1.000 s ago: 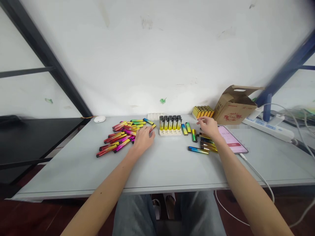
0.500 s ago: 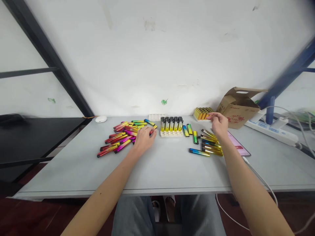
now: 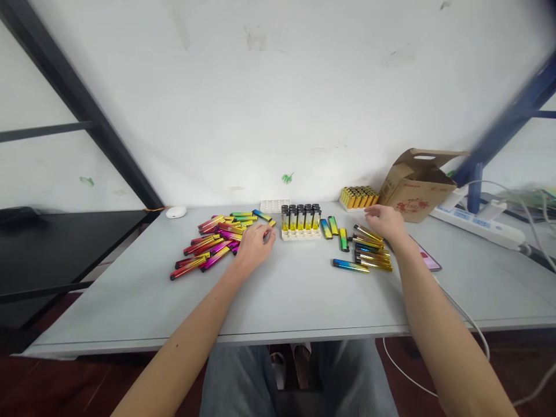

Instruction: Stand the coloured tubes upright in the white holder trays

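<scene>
You have room on the table (image 3: 299, 295) at lower centre, down to its front edge. Since a second ago, your right hand (image 3: 388, 223) has shifted rightward, baring more gold lighters (image 3: 373, 255); I cannot tell whether its bent fingers hold anything. Your left hand (image 3: 255, 246), mid-frame, pinches a red lighter (image 3: 266, 234).

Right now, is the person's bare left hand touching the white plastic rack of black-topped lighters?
Apart. The head view shows a narrow strip of grey tabletop between the left hand and the white plastic rack.
</scene>
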The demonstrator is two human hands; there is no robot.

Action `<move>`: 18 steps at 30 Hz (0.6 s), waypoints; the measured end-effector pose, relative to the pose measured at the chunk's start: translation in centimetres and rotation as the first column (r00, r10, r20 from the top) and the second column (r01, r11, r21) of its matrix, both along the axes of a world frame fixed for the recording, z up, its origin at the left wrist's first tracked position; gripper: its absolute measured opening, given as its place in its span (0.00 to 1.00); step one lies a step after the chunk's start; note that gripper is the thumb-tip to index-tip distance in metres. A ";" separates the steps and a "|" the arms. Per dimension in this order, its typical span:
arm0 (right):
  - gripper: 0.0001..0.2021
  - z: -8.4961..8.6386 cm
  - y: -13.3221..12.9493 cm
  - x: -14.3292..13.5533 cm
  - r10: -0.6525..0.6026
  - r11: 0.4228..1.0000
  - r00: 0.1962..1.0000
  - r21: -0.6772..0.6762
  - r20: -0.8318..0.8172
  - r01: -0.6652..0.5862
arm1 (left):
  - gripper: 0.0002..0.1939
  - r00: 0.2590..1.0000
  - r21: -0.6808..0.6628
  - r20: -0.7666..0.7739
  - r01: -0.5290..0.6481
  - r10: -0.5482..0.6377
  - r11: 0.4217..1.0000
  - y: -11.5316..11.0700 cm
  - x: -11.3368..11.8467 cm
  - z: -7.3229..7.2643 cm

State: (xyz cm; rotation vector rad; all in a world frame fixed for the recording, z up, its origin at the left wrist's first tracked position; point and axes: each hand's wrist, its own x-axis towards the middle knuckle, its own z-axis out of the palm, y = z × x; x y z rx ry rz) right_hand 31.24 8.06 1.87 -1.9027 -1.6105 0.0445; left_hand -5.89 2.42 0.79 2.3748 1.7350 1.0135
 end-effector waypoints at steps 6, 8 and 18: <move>0.11 -0.9 -0.2 -1.2 0.025 0.991 0.988 -0.135 0.156 -0.003 | 0.09 1.000 -0.005 0.004 -0.002 0.002 1.000 -0.2 0.1 0.2; 0.11 -1.0 -0.2 -1.4 0.018 0.987 0.989 -0.161 0.149 0.006 | 0.09 1.000 -0.001 0.011 0.001 -0.001 1.000 -0.3 0.2 0.3; 0.21 1.1 -0.7 -3.7 0.263 0.957 0.837 0.241 -0.480 -0.162 | 0.09 0.978 0.064 0.165 0.117 -0.126 0.991 -0.5 0.1 0.4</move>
